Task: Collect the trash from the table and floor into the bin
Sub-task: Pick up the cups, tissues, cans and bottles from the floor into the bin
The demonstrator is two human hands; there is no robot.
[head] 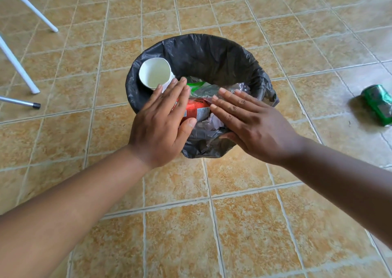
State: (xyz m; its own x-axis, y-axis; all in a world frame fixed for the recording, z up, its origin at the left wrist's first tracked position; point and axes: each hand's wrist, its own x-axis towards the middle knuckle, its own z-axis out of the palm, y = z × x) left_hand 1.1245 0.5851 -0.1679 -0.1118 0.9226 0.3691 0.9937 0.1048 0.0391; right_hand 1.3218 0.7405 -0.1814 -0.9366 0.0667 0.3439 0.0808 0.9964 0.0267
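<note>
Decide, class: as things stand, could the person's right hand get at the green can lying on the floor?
Probably yes. The right hand is open over the bin, holding nothing, and only bare floor tiles lie between it and the green can. It would need a sideways stretch, perhaps a lean.

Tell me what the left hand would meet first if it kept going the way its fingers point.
Probably the white paper cup leaning inside the bin; the left hand has fingertips already near its rim, though depth is unclear.

Two bare forearms, no sleeves, left hand, right hand, short nails
</note>
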